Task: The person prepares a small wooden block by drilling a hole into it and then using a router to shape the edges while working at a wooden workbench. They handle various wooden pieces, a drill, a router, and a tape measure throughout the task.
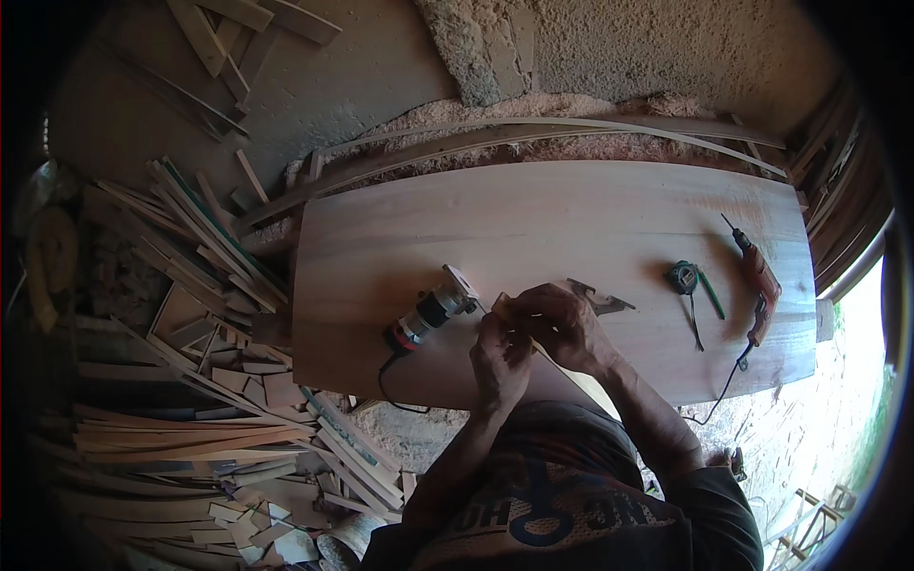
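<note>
Left hand (502, 360) and right hand (564, 328) both have their grip clamped on a pale wooden strip (588, 383) over the desk's (400, 224) near side; swinging it leftward could knock the nearby router (428, 314).

Capital letters (624, 515) flank a blue emblem (541, 514) on the near dark T-shirt (590, 549); markings on the right-hand tape measure (682, 277) are unreadably small.

A hand could pass along the far side of the bench (533, 214). Nearer, the router (428, 316) blocks the left; a dark metal tool (599, 303) lies just beside the right hand (564, 328); tape measure (683, 277), green pencil (710, 294) and drill (761, 285) crowd the right.
</note>
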The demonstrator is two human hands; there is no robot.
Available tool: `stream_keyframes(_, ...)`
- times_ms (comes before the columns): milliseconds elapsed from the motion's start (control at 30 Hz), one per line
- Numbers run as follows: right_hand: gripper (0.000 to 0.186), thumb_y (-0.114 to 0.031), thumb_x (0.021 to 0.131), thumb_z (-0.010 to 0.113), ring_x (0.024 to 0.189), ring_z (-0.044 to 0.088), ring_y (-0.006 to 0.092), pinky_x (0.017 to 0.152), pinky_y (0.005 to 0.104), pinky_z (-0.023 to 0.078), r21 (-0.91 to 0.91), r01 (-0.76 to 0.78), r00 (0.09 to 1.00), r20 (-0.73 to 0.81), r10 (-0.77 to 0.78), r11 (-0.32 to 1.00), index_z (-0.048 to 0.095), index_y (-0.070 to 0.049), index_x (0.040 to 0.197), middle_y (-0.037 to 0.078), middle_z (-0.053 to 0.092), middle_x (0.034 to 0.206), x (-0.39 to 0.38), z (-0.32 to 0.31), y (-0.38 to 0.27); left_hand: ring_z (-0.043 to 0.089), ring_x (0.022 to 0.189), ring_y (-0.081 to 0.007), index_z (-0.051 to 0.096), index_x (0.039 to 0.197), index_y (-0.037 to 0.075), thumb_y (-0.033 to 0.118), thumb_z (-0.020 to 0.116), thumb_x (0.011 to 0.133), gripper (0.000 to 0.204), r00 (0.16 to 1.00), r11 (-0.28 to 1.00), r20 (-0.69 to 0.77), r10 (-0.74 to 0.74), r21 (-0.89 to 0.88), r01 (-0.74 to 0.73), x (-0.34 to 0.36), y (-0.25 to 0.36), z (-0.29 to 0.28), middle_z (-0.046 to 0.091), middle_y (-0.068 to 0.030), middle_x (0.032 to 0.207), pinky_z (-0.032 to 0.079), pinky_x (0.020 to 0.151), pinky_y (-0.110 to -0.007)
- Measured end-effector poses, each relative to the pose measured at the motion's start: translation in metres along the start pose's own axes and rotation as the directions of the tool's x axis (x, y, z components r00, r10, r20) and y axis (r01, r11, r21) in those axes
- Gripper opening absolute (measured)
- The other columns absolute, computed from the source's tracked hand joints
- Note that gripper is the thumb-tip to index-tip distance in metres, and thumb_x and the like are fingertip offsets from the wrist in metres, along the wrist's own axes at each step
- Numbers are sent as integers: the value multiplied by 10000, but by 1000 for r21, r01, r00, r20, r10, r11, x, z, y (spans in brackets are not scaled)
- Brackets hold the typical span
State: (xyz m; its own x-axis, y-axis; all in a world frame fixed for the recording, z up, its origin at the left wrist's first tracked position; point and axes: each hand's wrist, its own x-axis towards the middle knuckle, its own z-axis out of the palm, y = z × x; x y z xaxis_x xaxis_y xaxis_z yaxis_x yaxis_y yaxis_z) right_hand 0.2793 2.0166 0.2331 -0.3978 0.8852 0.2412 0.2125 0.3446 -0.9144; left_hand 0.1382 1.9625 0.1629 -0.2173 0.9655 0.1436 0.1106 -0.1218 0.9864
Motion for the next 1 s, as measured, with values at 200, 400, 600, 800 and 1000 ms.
stream_keyframes(200, 170, -25, 886, 693, 898, 685, 134, 817, 277, 549, 496, -238, 971, 146, 189, 835, 703, 8, 1053, 68, 734, 941, 6, -11, 10, 654, 776, -102, 516, 1219, -69, 48, 609, 977, 285, 997, 987, 76, -28, 161, 16, -5, 14, 0, 626, -59, 909, 614, 640, -265)
stream_keyframes(400, 151, 34, 878, 667, 904, 679, 128, 838, 286, 555, 539, -294, 949, 263, 174, 789, 692, 18, 1025, 79, 724, 941, 7, -18, 20, 556, 615, -81, 526, 1067, -21, 27, 642, 948, 173, 1000, 992, 27, -1, 124, -3, -4, 19, 4, 578, -39, 714, 468, 549, -266)
stream_keyframes(600, 113, 12, 914, 656, 907, 674, 134, 846, 291, 555, 603, -299, 948, 277, 158, 740, 675, 32, 1023, 79, 713, 940, 6, -19, 25, 625, 702, -106, 526, 1084, -18, 22, 621, 956, 165, 999, 999, 30, -11, 30, 10, -6, 22, 7, 648, -77, 804, 504, 601, -276)
stream_keyframes(800, 91, -14, 931, 653, 887, 672, 120, 805, 283, 557, 586, -309, 945, 281, 170, 749, 684, 24, 1008, 62, 714, 903, 5, -18, 31, 604, 688, -91, 518, 1085, -30, -16, 592, 952, 152, 1000, 999, 20, 18, 41, -18, -8, 19, 10, 633, -67, 796, 494, 603, -257)
stream_keyframes(1000, 115, -52, 937, 657, 812, 678, 122, 728, 278, 557, 473, -359, 912, 363, 193, 805, 685, 19, 1023, 66, 720, 893, 12, -30, 15, 445, 585, -48, 494, 1094, -37, -71, 575, 927, 188, 993, 997, 108, 39, 69, -47, -12, 21, 6, 499, -5, 712, 411, 548, -215)
